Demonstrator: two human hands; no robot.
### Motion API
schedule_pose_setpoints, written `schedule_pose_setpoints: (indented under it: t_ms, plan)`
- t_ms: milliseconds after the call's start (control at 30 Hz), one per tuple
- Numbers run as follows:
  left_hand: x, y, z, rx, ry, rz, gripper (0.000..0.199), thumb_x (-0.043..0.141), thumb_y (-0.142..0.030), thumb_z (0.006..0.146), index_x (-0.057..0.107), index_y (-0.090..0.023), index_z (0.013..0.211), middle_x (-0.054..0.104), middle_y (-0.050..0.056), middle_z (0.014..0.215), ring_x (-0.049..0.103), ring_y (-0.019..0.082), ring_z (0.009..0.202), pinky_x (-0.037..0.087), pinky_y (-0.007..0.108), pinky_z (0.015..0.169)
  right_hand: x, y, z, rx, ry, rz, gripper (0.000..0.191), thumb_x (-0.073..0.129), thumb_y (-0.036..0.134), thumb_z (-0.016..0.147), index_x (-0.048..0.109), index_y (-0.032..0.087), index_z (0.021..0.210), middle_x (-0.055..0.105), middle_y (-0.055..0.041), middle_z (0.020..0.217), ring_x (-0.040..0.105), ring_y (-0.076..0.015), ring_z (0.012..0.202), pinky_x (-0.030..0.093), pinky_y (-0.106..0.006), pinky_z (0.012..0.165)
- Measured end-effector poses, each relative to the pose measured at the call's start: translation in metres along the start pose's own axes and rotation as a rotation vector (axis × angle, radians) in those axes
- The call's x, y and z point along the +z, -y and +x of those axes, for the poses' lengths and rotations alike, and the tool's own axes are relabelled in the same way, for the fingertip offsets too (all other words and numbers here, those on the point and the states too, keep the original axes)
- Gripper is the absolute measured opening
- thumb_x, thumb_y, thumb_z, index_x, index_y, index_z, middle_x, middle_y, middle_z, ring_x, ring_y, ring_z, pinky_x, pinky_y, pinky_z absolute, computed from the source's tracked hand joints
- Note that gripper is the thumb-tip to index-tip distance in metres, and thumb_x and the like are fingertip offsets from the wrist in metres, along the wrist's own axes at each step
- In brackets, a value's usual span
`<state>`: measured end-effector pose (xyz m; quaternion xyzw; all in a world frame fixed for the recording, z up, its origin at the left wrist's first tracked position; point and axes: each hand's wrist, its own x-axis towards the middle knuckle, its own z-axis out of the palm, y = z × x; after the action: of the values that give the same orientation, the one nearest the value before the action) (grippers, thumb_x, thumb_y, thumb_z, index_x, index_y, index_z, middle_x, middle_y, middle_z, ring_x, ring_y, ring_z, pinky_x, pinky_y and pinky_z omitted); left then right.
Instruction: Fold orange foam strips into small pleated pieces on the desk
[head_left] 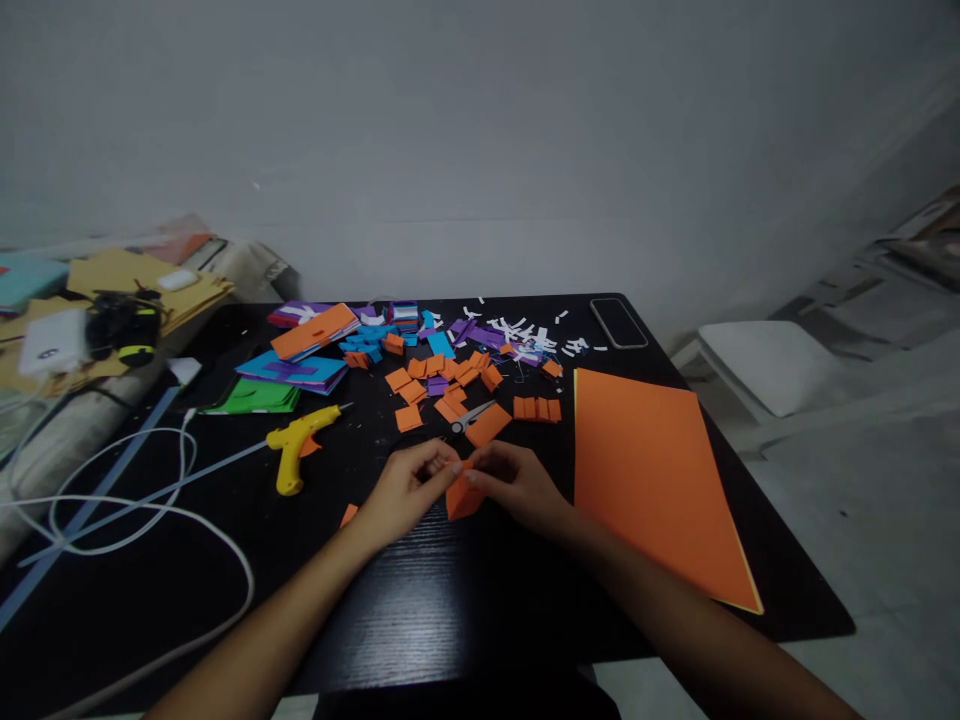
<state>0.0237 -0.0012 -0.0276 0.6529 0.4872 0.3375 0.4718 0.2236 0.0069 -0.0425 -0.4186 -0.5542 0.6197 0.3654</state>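
A small folded piece of orange paper (463,500) is pinched between my two hands, low over the front middle of the black table. My left hand (412,480) grips its upper left edge with thumb and fingers, and my right hand (517,480) pinches its upper right. Just beyond my hands lie scissors (469,417) and a flat orange paper piece (489,425). Farther back are several small folded orange paper pieces (412,390). A row of folded orange pieces (537,409) lies to the right of the scissors.
A yellow glue gun (296,445) and a looping white cable (244,570) lie on the left. Large orange sheets (649,470) cover the right side. Behind are stacked coloured papers (292,370), white scraps (525,335) and a phone (619,323). A white stool (765,362) stands right of the table.
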Motion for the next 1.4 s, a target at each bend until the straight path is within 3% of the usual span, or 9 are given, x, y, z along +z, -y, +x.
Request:
schedule_pose_setpoints:
  t_ms: [167,400,800,933,1033,1233,1400]
  plan:
    - [0.0018,-0.0004,-0.0020,0.027,0.091,0.084,0.024,0.061,-0.037,0.095,0.070,-0.016,0.087,0.056,-0.003,0.068,0.049,0.012,0.065,0.035,0.023,0.059,-0.0029,0.0039,0.0005,-0.012,0.006,-0.082,0.017,0.072,0.034,0.081,0.070,0.017,0.080,0.067,0.0001,0.073,0.061,-0.0146,0.068,0.046,-0.025,0.064]
    - [0.0025,-0.0007,-0.0042,0.025,0.130,0.073,0.018,0.061,-0.030,0.093,0.070,-0.017,0.085,0.057,-0.003,0.067,0.050,0.012,0.064,0.035,0.023,0.059,-0.0036,0.0061,0.0008,0.036,0.075,-0.128,0.007,0.067,0.024,0.078,0.068,0.018,0.076,0.062,0.0025,0.067,0.055,-0.0123,0.062,0.042,-0.023,0.059]
    - [-0.0044,0.0003,0.0025,-0.040,0.003,-0.069,0.030,0.064,-0.043,0.090,0.068,-0.015,0.083,0.054,-0.002,0.065,0.045,0.012,0.061,0.033,0.024,0.059,-0.0079,0.0079,0.0033,-0.022,0.010,-0.034,0.019,0.069,0.035,0.085,0.065,0.018,0.077,0.066,0.0006,0.070,0.062,-0.0147,0.067,0.049,-0.028,0.069]
    - [0.0015,0.0017,0.0016,-0.050,0.007,-0.063,0.033,0.066,-0.047,0.090,0.071,-0.015,0.085,0.056,-0.002,0.066,0.048,0.013,0.063,0.035,0.024,0.059,-0.0034,0.0068,0.0014,-0.020,0.053,0.002,0.030,0.077,0.046,0.082,0.067,0.018,0.086,0.069,-0.0008,0.080,0.064,-0.0157,0.074,0.050,-0.028,0.071]
    - [0.0018,0.0009,0.0005,-0.049,0.034,-0.045,0.032,0.064,-0.046,0.092,0.070,-0.015,0.085,0.059,0.000,0.068,0.052,0.014,0.063,0.036,0.024,0.059,-0.0024,0.0049,0.0013,-0.004,0.054,-0.011,0.034,0.078,0.051,0.081,0.068,0.019,0.083,0.070,-0.0009,0.079,0.064,-0.0162,0.073,0.050,-0.028,0.071]
    - [-0.0044,-0.0001,0.0013,0.014,0.022,0.040,0.025,0.061,-0.037,0.092,0.066,-0.016,0.080,0.055,-0.002,0.066,0.049,0.013,0.063,0.035,0.023,0.059,-0.0038,0.0021,0.0024,-0.002,0.030,-0.018,0.027,0.077,0.045,0.082,0.069,0.019,0.081,0.071,-0.0010,0.078,0.064,-0.0163,0.073,0.050,-0.029,0.071]
    - [-0.0059,-0.0024,0.0032,0.001,0.002,0.039,0.030,0.062,-0.043,0.092,0.068,-0.016,0.081,0.058,-0.001,0.068,0.051,0.014,0.065,0.037,0.024,0.060,-0.0046,0.0033,0.0026,-0.017,-0.013,-0.039,0.026,0.076,0.045,0.082,0.069,0.019,0.081,0.071,-0.0014,0.079,0.065,-0.0172,0.074,0.051,-0.030,0.073]
